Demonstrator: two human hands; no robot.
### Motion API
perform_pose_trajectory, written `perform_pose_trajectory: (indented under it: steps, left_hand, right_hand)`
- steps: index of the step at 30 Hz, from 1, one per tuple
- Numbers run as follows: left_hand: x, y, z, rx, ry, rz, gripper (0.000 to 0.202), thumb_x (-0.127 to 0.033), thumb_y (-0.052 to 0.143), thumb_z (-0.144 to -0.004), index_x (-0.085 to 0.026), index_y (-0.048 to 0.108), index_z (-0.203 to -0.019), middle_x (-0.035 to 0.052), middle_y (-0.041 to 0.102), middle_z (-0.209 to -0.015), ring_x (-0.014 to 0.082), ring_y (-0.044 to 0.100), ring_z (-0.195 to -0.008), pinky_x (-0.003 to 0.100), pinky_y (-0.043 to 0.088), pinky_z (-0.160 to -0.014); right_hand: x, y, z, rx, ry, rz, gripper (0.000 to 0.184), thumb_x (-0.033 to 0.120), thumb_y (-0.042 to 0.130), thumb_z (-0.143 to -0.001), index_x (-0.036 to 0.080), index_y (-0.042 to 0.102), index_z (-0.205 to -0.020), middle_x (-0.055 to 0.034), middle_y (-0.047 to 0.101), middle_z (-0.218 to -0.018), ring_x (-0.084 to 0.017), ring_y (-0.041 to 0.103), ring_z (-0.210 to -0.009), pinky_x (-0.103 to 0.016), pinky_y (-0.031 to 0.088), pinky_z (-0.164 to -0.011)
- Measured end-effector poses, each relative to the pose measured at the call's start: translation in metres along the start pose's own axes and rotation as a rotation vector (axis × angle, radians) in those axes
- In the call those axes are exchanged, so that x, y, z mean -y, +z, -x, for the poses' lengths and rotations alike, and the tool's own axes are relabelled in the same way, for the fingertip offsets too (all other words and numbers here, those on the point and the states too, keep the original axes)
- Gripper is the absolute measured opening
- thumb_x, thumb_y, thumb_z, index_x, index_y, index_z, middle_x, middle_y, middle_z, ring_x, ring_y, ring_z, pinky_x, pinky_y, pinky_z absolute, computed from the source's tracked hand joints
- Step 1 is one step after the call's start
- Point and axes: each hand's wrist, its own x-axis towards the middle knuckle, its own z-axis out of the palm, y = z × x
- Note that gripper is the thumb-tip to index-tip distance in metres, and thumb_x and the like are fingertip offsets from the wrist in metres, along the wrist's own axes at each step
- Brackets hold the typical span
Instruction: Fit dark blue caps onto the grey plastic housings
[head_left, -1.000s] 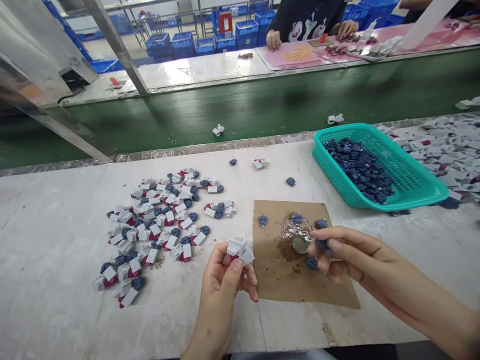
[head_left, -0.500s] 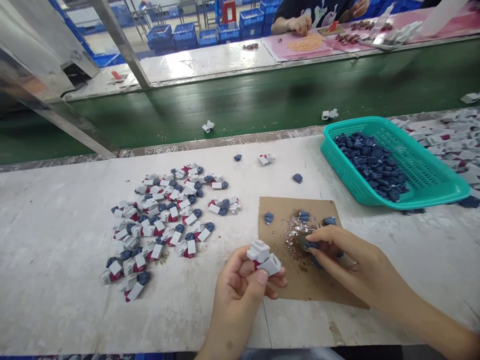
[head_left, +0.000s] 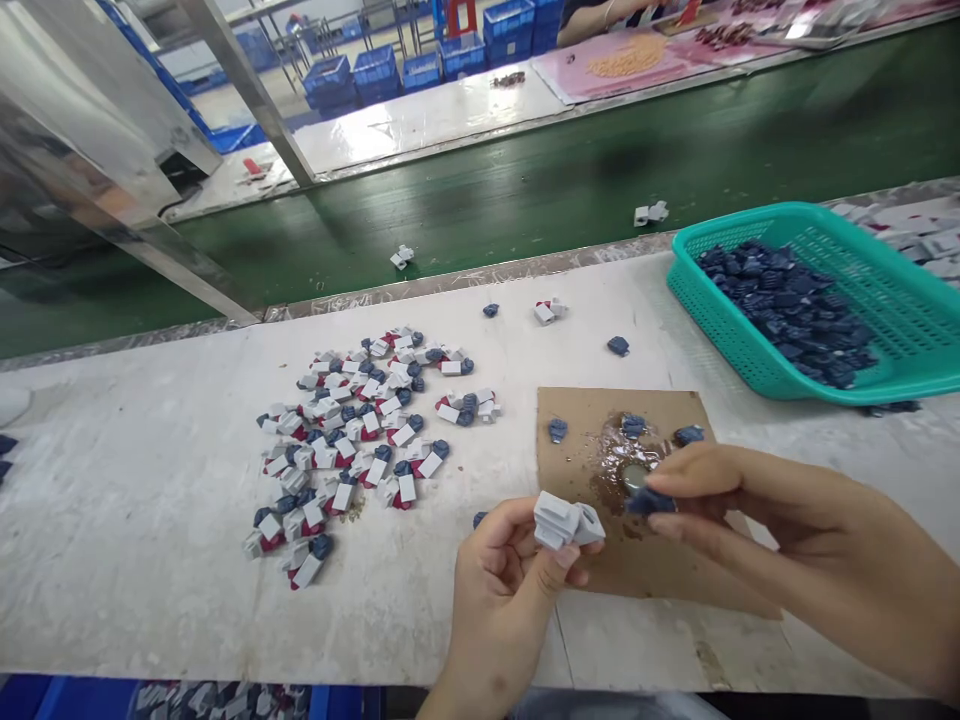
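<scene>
My left hand (head_left: 510, 580) pinches a small grey-white plastic piece (head_left: 566, 522) above the table's front edge. Just to its right, my right hand (head_left: 795, 545) holds a small dark blue part (head_left: 649, 500) between thumb and fingers, close to the grey piece but apart from it. Both hover over a brown cardboard sheet (head_left: 585, 560) with a shiny glue patch and a small round cap (head_left: 634, 476). A few loose blue parts (head_left: 557, 430) lie on the cardboard.
A pile of assembled white, blue and red pieces (head_left: 360, 440) lies to the left. A teal basket (head_left: 900, 375) of blue parts stands at the right. A green conveyor belt (head_left: 487, 215) runs behind the table; another person works beyond it.
My right hand lifted the blue part off the glue patch and brought it toward the grey piece. The view shifted right and downward.
</scene>
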Motion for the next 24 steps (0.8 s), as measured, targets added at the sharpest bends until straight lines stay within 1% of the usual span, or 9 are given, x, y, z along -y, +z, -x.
perform_pose_trajectory:
  steps: [3, 6, 8, 12, 15, 17, 20, 22, 24]
  left_hand:
    - [-0.003, 0.006, 0.004, -0.034, -0.012, 0.004, 0.028, -0.043, 0.089, -0.074, -0.02, 0.081, -0.087, 0.0053, 0.079, -0.079, 0.0182, 0.072, -0.071, 0.025, 0.062, -0.065]
    - [-0.006, 0.009, 0.007, -0.032, -0.012, 0.015, 0.026, -0.042, 0.089, -0.073, -0.021, 0.082, -0.086, 0.0028, 0.076, -0.074, 0.0148, 0.069, -0.066, 0.024, 0.061, -0.064]
    - [-0.006, 0.009, 0.007, -0.024, -0.003, 0.023, 0.023, -0.04, 0.089, -0.074, -0.022, 0.082, -0.086, 0.0015, 0.075, -0.073, 0.0127, 0.066, -0.063, 0.022, 0.06, -0.064]
    - [-0.004, 0.002, 0.004, 0.061, 0.084, -0.071, 0.015, -0.036, 0.081, -0.084, -0.023, 0.082, -0.092, 0.0022, 0.075, -0.078, 0.0124, 0.066, -0.064, 0.021, 0.059, -0.064]
    - [-0.002, -0.004, 0.002, 0.127, 0.147, -0.147, 0.014, -0.033, 0.076, -0.089, -0.024, 0.083, -0.097, 0.0025, 0.076, -0.078, 0.0121, 0.067, -0.063, 0.02, 0.059, -0.064]
    - [-0.001, -0.006, 0.001, 0.11, 0.176, -0.163, 0.014, -0.031, 0.074, -0.091, -0.025, 0.083, -0.098, 0.002, 0.075, -0.076, 0.0117, 0.067, -0.062, 0.02, 0.06, -0.065]
    - [0.002, -0.007, 0.002, 0.082, 0.217, -0.176, 0.017, -0.034, 0.073, -0.091, -0.024, 0.083, -0.1, 0.0029, 0.076, -0.075, 0.0133, 0.07, -0.063, 0.021, 0.06, -0.066]
    - [0.004, -0.008, 0.005, 0.059, 0.206, -0.185, 0.023, -0.04, 0.072, -0.092, -0.022, 0.083, -0.099, 0.0041, 0.077, -0.073, 0.0148, 0.07, -0.062, 0.022, 0.06, -0.064]
    - [0.006, -0.013, 0.01, 0.013, 0.156, -0.219, 0.031, -0.047, 0.07, -0.091, -0.02, 0.083, -0.099, 0.005, 0.076, -0.07, 0.0164, 0.069, -0.06, 0.024, 0.06, -0.064]
  right_hand:
    - [0.014, 0.004, 0.002, 0.048, -0.008, -0.086, 0.02, 0.047, 0.077, -0.084, 0.028, 0.073, -0.078, 0.0008, 0.07, -0.066, -0.015, 0.064, -0.053, -0.021, 0.053, -0.048]
    - [0.017, 0.006, 0.003, 0.056, -0.003, -0.101, 0.023, 0.049, 0.076, -0.084, 0.027, 0.072, -0.076, 0.0014, 0.068, -0.063, -0.014, 0.061, -0.051, -0.02, 0.052, -0.047]
    - [0.017, 0.007, 0.002, 0.09, 0.005, -0.085, 0.026, 0.051, 0.074, -0.085, 0.027, 0.071, -0.076, 0.0005, 0.069, -0.063, -0.015, 0.063, -0.052, -0.021, 0.051, -0.046]
    - [0.019, 0.006, -0.002, 0.229, 0.017, -0.037, 0.027, 0.049, 0.069, -0.089, 0.027, 0.071, -0.073, -0.0022, 0.071, -0.067, -0.019, 0.065, -0.057, -0.024, 0.051, -0.045]
    - [0.019, 0.009, -0.005, 0.333, 0.061, -0.092, 0.029, 0.048, 0.067, -0.089, 0.027, 0.07, -0.07, -0.0019, 0.069, -0.066, -0.019, 0.064, -0.057, -0.027, 0.052, -0.049]
    - [0.016, 0.014, -0.004, 0.353, 0.133, -0.164, 0.027, 0.047, 0.068, -0.089, 0.027, 0.067, -0.071, -0.0009, 0.069, -0.066, -0.019, 0.064, -0.058, -0.028, 0.053, -0.051]
    - [0.01, 0.024, 0.0, 0.4, 0.219, -0.337, 0.026, 0.045, 0.067, -0.091, 0.025, 0.062, -0.075, -0.0009, 0.07, -0.073, -0.02, 0.069, -0.068, -0.028, 0.058, -0.058]
    - [0.008, 0.033, 0.003, 0.463, 0.215, -0.4, 0.027, 0.045, 0.064, -0.093, 0.024, 0.06, -0.077, -0.0022, 0.072, -0.079, -0.021, 0.072, -0.074, -0.029, 0.06, -0.063]
    - [0.009, 0.043, 0.003, 0.482, 0.156, -0.359, 0.027, 0.044, 0.062, -0.094, 0.024, 0.06, -0.077, -0.0024, 0.072, -0.077, -0.02, 0.071, -0.071, -0.028, 0.059, -0.06]
